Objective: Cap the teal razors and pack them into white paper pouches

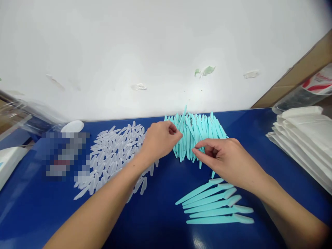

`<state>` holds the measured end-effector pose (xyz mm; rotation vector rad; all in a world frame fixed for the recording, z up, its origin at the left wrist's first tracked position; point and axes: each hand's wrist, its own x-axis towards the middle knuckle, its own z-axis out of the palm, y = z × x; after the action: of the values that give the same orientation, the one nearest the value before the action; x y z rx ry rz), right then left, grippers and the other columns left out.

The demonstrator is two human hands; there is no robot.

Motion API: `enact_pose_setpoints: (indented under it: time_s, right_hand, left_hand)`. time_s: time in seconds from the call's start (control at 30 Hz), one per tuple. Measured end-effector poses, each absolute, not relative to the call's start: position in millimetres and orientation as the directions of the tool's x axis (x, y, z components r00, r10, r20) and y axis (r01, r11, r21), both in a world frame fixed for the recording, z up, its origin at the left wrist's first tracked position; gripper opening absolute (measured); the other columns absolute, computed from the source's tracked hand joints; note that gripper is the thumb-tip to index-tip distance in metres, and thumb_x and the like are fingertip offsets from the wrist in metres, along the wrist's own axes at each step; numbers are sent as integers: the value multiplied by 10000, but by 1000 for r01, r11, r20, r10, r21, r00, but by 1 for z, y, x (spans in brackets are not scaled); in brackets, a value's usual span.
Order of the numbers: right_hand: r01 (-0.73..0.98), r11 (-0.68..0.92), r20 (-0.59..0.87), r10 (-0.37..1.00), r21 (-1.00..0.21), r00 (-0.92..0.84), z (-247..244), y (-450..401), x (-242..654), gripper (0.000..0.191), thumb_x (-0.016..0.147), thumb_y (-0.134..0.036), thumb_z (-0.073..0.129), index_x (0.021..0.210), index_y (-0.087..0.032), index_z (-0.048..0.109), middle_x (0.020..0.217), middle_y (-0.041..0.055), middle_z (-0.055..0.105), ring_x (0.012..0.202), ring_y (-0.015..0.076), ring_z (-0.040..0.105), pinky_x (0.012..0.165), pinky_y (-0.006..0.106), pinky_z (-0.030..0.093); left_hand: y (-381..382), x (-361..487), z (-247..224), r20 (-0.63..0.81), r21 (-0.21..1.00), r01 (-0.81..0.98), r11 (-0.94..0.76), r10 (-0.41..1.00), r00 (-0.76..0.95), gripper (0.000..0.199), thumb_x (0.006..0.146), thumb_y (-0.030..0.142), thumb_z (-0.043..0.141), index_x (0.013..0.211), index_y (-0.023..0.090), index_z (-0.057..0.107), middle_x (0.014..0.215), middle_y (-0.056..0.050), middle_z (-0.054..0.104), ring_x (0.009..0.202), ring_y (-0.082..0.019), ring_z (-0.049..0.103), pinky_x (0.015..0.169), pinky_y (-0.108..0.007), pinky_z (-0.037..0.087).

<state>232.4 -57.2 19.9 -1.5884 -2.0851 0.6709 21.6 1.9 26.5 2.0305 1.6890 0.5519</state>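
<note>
While six razors (211, 213) lie side by side in a loose fan near you on the table (155, 221), far more sit in the pile (199, 131) beyond, close to the wall (160, 52). The heads of those six carry a pale cover and all point to your right, so they look like the finished share, a small one beside what is left. To your left, the clear caps (111, 166) spread loose over a wide patch, plainly outnumbering the row; judging by that heap and the razor pile, you are at an early stage. Whether any razor in the pile wears a cap you cannot tell, since they overlap too closely.

Your left hand (160, 138) is between the caps and the pile, at the pile's near left edge, with its fingers curled and its thumb brought in close to the forefinger. Your right hand (225, 157) is over the pile's near right side, just beyond the row, thumb and forefinger tips almost meeting and the other fingers bent in. Nothing shows clearly in either pinch, and against the crowded teal you cannot tell whether the fingertips have hold of a razor or a cap.
</note>
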Motion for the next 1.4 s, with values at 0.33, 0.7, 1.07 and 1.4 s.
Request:
enact_pose_setpoints:
  time_s: [0.33,0.7,1.07,1.4]
  right_hand:
    - [565,757,26,605,-329,-796,13,-87,147,228,975,-130,625,1137,-195,771,930,37,741,640,147,646,523,312,384]
    - [460,872,-114,446,-170,-888,6,-101,123,164,906,-40,647,959,-150,756,919,69,713,784,216,642,488,341,289]
    - [576,720,112,657,-388,-746,2,-95,161,125,1016,-104,571,1017,-122,695,1069,135,686,927,211,671,780,343,580]
    - [469,269,123,940,-842,-318,6,-65,207,195,1020,-363,653,1007,-224,788,821,2,787,726,146,722,655,270,597]
  left_hand:
    - [-54,-107,33,-62,911,411,-39,972,228,212,1066,382,596,1136,187,643,946,-42,731,692,-138,700,606,-262,602]
    - [-53,-130,21,-36,996,86,24,988,147,104,915,280,833,1008,249,869,900,-33,825,840,-158,772,814,-264,668]
    - [-52,-131,15,-49,975,222,33,996,68,180,878,388,870,1009,265,871,896,-44,828,792,-177,772,777,-293,672]
    - [-57,-137,10,-50,896,441,51,999,-14,228,881,432,837,1054,287,866,919,-31,841,792,-228,764,698,-319,625]
